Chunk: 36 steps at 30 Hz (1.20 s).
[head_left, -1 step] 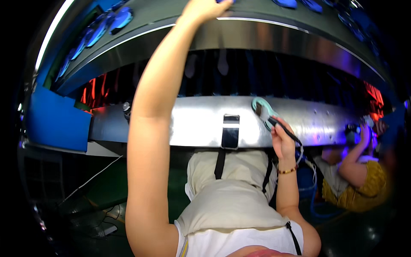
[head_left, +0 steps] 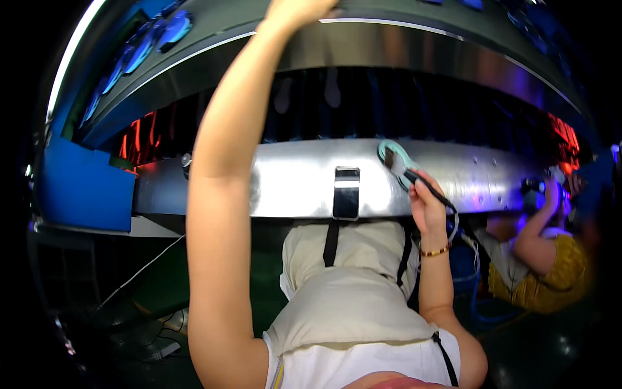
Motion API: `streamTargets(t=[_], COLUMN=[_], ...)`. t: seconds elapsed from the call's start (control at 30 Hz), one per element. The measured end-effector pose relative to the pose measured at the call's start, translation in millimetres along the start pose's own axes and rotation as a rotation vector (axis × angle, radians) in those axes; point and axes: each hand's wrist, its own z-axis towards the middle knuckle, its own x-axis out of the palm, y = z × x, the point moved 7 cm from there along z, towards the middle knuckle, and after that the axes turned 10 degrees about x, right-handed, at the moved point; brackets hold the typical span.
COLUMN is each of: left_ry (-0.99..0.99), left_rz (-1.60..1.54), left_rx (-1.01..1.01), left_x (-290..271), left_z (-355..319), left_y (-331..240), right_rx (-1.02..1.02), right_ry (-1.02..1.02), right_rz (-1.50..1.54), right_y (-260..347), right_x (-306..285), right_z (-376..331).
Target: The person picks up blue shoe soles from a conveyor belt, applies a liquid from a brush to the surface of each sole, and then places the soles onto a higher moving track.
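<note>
My left arm stretches far forward over the dark green belt [head_left: 376, 9]. My left hand [head_left: 303, 9] is at the top edge of the view; its fingers are smeared and partly cut off, so what they touch is hidden. Closer in, my right hand [head_left: 427, 198] grips the black handle of a brush [head_left: 422, 179] with short dark bristles. A cord or thin hose trails from the handle's end. Beneath the bristles lies a teal-edged, elongated piece [head_left: 383, 147], perhaps a shoe sole, on the metal ledge [head_left: 291, 181].
A smartphone [head_left: 346, 194] lies on the ledge before my lap. Blue sole-shaped pieces [head_left: 175, 31] sit on the belt at far left. A dark slot with hanging strips [head_left: 363, 107] runs under the belt. A co-worker's arm [head_left: 539, 194] is at right. A blue panel [head_left: 87, 185] stands left.
My left hand has shifted slightly up and left, further out of view. The blue piece seen by its fingertips no longer shows. My right hand keeps hold of the brush.
</note>
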Motion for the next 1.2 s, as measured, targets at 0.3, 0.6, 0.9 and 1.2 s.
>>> streamTargets(t=[0.3, 0.6, 0.9, 1.2], left_ry=[-0.832, 0.099, -0.059, -0.247], left_rz=[-1.278, -2.150, -2.352, -2.058], left_rx=[-0.558, -0.677, -1.046, -1.298], left_x=[-2.8, 119.6, 181.5, 198.1], left_z=[-139.0, -290.6, -316.8, -318.0], left_y=[17.6, -64.1, -120.1, -121.8], right_rx=[0.005, 0.016, 0.126, -0.257], right_ry=[-0.142, 0.032, 0.003, 0.039], right_rz=[0.011, 0.015, -0.264, -0.894], right_y=[-1.4, 1.8, -35.4, -16.8], right_x=[-30.8, 0.9, 22.4, 83.3], right_z=[0.1, -1.2, 32.4, 34.3])
